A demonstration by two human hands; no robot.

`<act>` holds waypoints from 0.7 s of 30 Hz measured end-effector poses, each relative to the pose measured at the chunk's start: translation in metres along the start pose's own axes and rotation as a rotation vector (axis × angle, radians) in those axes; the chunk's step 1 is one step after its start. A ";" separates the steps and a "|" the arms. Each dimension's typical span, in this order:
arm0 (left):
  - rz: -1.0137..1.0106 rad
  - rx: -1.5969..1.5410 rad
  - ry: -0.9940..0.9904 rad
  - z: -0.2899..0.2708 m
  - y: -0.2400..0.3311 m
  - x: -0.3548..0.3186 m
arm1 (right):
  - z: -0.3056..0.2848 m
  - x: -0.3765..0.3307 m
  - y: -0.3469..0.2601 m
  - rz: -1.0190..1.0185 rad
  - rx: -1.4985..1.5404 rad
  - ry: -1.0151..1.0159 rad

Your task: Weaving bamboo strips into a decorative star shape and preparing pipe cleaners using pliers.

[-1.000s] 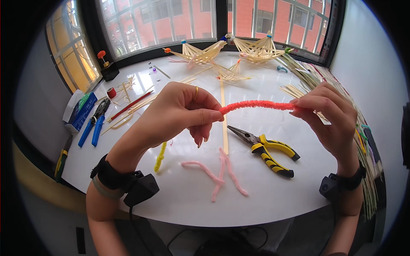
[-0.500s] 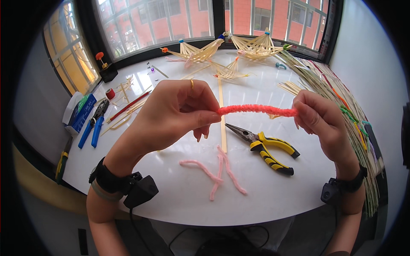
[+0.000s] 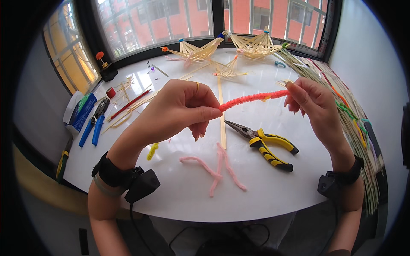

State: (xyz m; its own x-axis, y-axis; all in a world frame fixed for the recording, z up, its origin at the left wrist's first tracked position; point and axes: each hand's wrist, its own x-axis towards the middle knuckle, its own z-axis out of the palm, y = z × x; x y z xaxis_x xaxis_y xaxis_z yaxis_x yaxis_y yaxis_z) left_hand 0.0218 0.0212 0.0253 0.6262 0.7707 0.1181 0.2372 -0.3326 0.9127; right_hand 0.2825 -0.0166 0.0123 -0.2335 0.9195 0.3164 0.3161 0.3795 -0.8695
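A coral-red pipe cleaner (image 3: 255,98) stretches in the air between my two hands, its right end higher than its left. My left hand (image 3: 183,106) pinches the left end between thumb and fingers. At the other end, my right hand (image 3: 311,100) has its thumb and fingertips closed on the tip. Below them on the white table lie several pale pink pipe cleaners (image 3: 230,170) and a pair of yellow-and-black needle-nose pliers (image 3: 267,145) with spread handles. A flat bamboo strip (image 3: 222,128) runs away from me under the red pipe cleaner. A short yellow-green pipe cleaner (image 3: 152,151) shows beside my left forearm.
Blue-handled pliers (image 3: 97,123) and a blue box (image 3: 83,113) sit at the left. Woven bamboo pieces (image 3: 194,50) stand along the window. Long bundled strips (image 3: 361,170) cover the right edge. A red thread spool (image 3: 110,92) and loose sticks lie back left.
My right hand has risen and moved slightly left, so the red pipe cleaner now slants upward to the right. The yellow-green piece has come into sight by my left forearm.
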 end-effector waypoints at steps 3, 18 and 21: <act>-0.057 -0.012 0.011 0.005 0.000 0.005 | 0.011 0.005 -0.004 -0.512 -0.529 0.175; -0.254 -0.243 0.040 -0.033 -0.047 0.021 | -0.004 0.001 0.013 0.071 -0.876 -0.397; -0.213 -0.355 0.070 -0.035 -0.049 0.021 | 0.014 -0.014 -0.001 0.074 -0.969 -0.433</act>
State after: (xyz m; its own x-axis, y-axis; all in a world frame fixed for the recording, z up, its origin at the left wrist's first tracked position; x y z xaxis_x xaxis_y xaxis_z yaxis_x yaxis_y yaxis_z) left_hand -0.0024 0.0727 -0.0037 0.5361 0.8411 -0.0725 0.0771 0.0367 0.9963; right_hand 0.2727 -0.0312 0.0040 -0.4302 0.9012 -0.0526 0.8959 0.4190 -0.1478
